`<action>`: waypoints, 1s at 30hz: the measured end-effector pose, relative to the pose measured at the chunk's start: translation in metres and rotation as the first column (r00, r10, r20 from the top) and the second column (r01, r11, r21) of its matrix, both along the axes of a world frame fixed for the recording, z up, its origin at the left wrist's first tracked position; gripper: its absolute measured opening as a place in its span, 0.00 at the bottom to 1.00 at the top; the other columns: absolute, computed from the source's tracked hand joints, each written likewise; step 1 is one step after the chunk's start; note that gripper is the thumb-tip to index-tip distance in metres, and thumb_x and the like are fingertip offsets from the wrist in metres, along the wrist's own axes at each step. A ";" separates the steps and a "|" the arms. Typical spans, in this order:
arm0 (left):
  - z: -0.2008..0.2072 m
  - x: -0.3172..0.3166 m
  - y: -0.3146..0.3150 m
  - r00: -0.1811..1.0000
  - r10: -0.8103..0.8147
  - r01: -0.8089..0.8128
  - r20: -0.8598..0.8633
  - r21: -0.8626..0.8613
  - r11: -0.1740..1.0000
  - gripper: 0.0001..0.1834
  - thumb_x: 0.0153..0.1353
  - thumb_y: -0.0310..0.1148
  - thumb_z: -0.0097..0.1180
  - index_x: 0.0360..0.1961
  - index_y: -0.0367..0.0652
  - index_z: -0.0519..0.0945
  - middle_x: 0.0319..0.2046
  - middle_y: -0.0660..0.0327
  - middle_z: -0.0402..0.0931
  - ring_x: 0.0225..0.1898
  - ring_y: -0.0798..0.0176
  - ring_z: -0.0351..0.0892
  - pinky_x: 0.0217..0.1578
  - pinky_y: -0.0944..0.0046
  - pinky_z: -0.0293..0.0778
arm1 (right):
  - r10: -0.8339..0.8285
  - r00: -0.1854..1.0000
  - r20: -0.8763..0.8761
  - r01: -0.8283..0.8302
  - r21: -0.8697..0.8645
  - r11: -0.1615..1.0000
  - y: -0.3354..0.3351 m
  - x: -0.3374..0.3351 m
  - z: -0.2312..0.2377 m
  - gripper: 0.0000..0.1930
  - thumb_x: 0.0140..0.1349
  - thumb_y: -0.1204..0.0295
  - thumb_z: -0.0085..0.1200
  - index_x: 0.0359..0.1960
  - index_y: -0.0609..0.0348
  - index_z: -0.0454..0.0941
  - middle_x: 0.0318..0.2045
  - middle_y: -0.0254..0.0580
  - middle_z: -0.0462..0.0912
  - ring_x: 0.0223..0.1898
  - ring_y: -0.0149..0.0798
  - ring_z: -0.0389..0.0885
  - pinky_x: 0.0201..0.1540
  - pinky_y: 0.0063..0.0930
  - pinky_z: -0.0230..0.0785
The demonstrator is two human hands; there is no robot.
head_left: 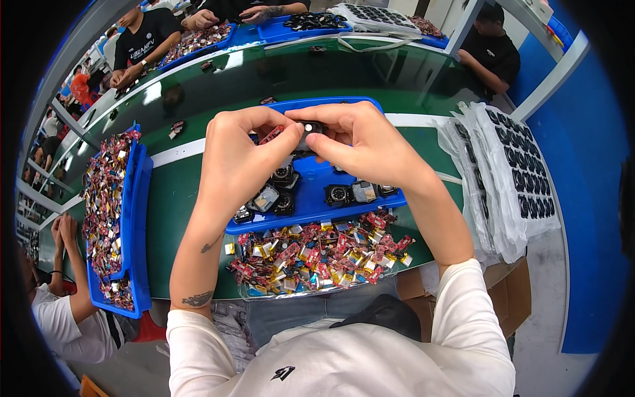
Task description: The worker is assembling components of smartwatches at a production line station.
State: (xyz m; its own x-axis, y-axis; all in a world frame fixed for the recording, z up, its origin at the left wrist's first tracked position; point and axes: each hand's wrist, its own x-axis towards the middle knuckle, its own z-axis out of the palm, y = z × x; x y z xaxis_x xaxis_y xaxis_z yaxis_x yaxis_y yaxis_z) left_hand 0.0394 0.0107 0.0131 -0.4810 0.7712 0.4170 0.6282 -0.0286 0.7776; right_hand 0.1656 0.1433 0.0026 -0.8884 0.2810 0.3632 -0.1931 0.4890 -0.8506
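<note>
Above a blue tray [311, 182], my left hand [241, 149] and my right hand [367, 142] meet with fingers closed. Between their fingertips is a small black watch case [309, 128] with a pale round spot on it. A bit of red circuit board [271, 135] shows at my left fingers; whether it is joined to the case is hidden. Lower in the tray lie several black watch cases [338, 194], some with a silvery part inside, such as the open case [265, 198] under my left wrist.
A heap of red circuit boards with small batteries [324, 255] lies at the near edge. A long blue bin [135, 231] of similar parts stands left. Stacked white trays [519, 165] of black cases are at right. Other people work along the green table [178, 218].
</note>
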 end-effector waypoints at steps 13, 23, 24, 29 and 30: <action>-0.005 0.000 0.002 0.992 -0.019 0.016 0.128 0.026 1.000 0.11 0.52 0.31 0.61 0.28 0.30 0.83 0.20 0.61 0.79 0.23 0.75 0.74 0.25 0.74 0.69 | -0.080 0.995 -0.060 0.086 0.117 0.989 -0.007 0.002 0.004 0.15 0.58 0.76 0.50 0.47 0.68 0.77 0.24 0.51 0.82 0.21 0.29 0.77 0.26 0.26 0.67; 0.000 0.006 0.001 0.942 -0.110 0.081 0.316 0.104 0.991 0.08 0.53 0.28 0.63 0.31 0.32 0.84 0.23 0.60 0.81 0.25 0.75 0.78 0.27 0.76 0.72 | -0.075 0.966 -0.249 0.073 -0.017 0.997 0.001 -0.006 -0.007 0.14 0.58 0.77 0.50 0.45 0.66 0.79 0.31 0.45 0.85 0.27 0.28 0.79 0.32 0.22 0.71; 0.002 0.005 -0.001 0.942 -0.111 0.081 0.316 0.107 0.991 0.08 0.53 0.28 0.63 0.31 0.32 0.84 0.23 0.60 0.81 0.25 0.75 0.78 0.27 0.76 0.72 | -0.086 0.969 -0.230 0.082 -0.028 0.996 0.003 -0.004 -0.004 0.14 0.59 0.77 0.50 0.45 0.65 0.80 0.31 0.43 0.85 0.27 0.27 0.79 0.32 0.21 0.72; 0.005 0.002 -0.005 0.991 -0.015 -0.003 0.137 0.127 0.992 0.08 0.54 0.29 0.64 0.30 0.33 0.84 0.23 0.59 0.82 0.26 0.75 0.79 0.28 0.76 0.73 | -0.102 0.983 -0.152 0.078 -0.155 0.985 0.002 0.001 0.007 0.13 0.61 0.75 0.50 0.47 0.63 0.80 0.29 0.36 0.83 0.28 0.22 0.78 0.29 0.17 0.73; 0.005 0.001 -0.005 0.991 -0.014 -0.003 0.136 0.129 0.992 0.08 0.54 0.29 0.64 0.30 0.33 0.84 0.23 0.59 0.82 0.26 0.75 0.79 0.28 0.76 0.73 | -0.101 0.983 -0.153 0.077 -0.154 0.985 0.001 0.001 0.007 0.13 0.61 0.75 0.50 0.47 0.63 0.80 0.29 0.36 0.83 0.28 0.22 0.78 0.29 0.17 0.73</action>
State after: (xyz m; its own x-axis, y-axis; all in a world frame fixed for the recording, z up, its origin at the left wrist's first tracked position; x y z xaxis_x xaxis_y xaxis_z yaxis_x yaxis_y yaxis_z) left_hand 0.0406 0.0055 0.0183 -0.5361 0.7183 0.4435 0.5162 -0.1367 0.8455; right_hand 0.1666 0.1442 0.0101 -0.7914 0.4168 0.4472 -0.2937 0.3824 -0.8761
